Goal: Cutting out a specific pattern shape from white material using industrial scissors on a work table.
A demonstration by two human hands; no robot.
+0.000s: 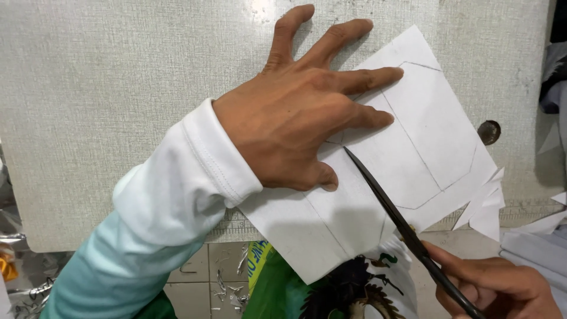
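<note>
We work at a pale textured worktop (118, 88) whose front edge carries a printed ruler strip, with a green printed bag (307, 289) on the tiled floor below. On the worktop lies a white paper sheet (425, 118) marked with pencilled outline lines, its lower corner overhanging the edge. Our left hand (295, 118) presses flat on the sheet, fingers spread and released, holding it still without gripping anything. Our right hand (502, 286), at the lower right, has its grip clenched on the handles of black scissors (401, 218), whose blades lie nearly closed along a slit running in from the sheet's lower edge, tip just beside our left thumb. We judge the cut to be partway in; the next move calls for steering along the pencil line clear of the thumb. Small paper offcuts (487, 207) lie at the right.
</note>
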